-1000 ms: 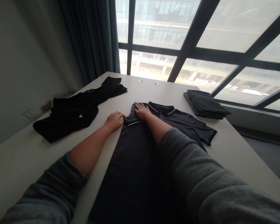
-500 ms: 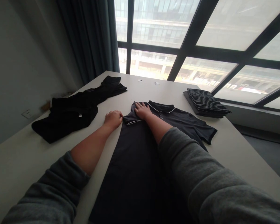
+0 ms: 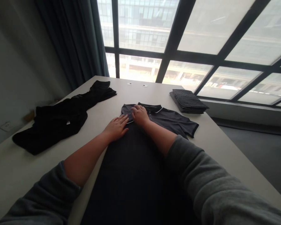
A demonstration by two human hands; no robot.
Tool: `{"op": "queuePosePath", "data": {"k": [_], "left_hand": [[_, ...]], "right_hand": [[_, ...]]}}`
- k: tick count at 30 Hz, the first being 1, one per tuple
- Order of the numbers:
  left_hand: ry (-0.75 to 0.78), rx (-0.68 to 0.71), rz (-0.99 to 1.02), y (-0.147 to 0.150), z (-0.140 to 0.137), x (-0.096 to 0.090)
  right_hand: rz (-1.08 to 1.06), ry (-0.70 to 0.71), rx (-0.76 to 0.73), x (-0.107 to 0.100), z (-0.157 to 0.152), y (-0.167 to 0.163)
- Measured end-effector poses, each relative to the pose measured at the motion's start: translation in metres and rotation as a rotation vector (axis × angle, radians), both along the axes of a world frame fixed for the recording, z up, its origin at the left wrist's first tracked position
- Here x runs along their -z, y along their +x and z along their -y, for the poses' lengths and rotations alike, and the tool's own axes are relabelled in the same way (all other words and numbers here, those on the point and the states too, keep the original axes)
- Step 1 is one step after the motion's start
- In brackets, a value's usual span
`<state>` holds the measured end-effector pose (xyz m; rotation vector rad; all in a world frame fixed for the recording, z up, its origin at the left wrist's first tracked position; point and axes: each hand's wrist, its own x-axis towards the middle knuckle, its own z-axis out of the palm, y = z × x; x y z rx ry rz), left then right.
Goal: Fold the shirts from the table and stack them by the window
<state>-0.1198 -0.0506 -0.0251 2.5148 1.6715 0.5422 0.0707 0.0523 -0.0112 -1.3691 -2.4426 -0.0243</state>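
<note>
A dark grey short-sleeved polo shirt (image 3: 135,168) lies spread front up, with its black, white-edged collar at the far end. The sleeve on the left is folded inward across the shirt's front, and the sleeve on the right is stretched outward. My left hand (image 3: 117,126) rests flat on the folded sleeve and the shirt's left edge, fingers extended. Beside it, my right hand (image 3: 140,115) lies on the shoulder area next to the collar, its fingers slightly bent and pressing on the cloth. The shirt's lower part runs out of view towards me.
On the left of the white table (image 3: 103,114) lies a loosely spread black garment (image 3: 61,120). A stack of folded clothes (image 3: 188,101), striped on top, sits at the right edge. Two small white discs (image 3: 145,85) are near the far edge, before the window.
My left hand has gone from pinching the sleeve's edge to lying flat on the folded sleeve. My right hand has shifted towards the collar, its fingers more bent. The view has turned right.
</note>
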Motion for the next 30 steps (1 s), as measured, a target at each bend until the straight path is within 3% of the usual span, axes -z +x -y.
{"op": "queuePosePath", "data": {"k": [2, 5, 9, 12, 14, 16, 20, 24, 27, 30], "left_hand": [[-0.123, -0.01, -0.108, -0.002, -0.003, 0.008], [-0.2, -0.064, -0.255, -0.007, -0.005, 0.012], [-0.19, -0.098, -0.365, -0.009, -0.002, 0.007], [-0.125, -0.16, -0.436, 0.002, 0.002, -0.001], [-0.057, -0.159, -0.466, 0.023, 0.005, -0.009], [-0.017, -0.067, -0.459, 0.059, 0.009, -0.019], [-0.04, 0.208, -0.352, 0.168, 0.016, -0.033], [-0.119, 0.265, -0.294, 0.268, 0.008, -0.033], [-0.188, 0.244, -0.292, 0.309, -0.004, -0.026], [-0.184, 0.223, -0.3, 0.326, -0.013, -0.019]], "right_hand": [[0.056, -0.035, -0.016, -0.001, 0.016, 0.041], [0.096, -0.04, 0.054, 0.003, 0.039, 0.132], [0.048, -0.014, 0.482, 0.016, 0.061, 0.265], [0.006, -0.061, 0.712, 0.023, 0.067, 0.325], [-0.019, -0.1, 0.782, 0.022, 0.066, 0.34], [-0.031, -0.144, 0.843, 0.018, 0.06, 0.342], [-0.045, -0.211, 0.886, 0.011, 0.045, 0.337], [-0.112, -0.187, 0.828, 0.01, 0.033, 0.342], [-0.167, -0.169, 0.795, 0.012, 0.027, 0.346], [-0.197, -0.161, 0.773, 0.013, 0.02, 0.347]]}}
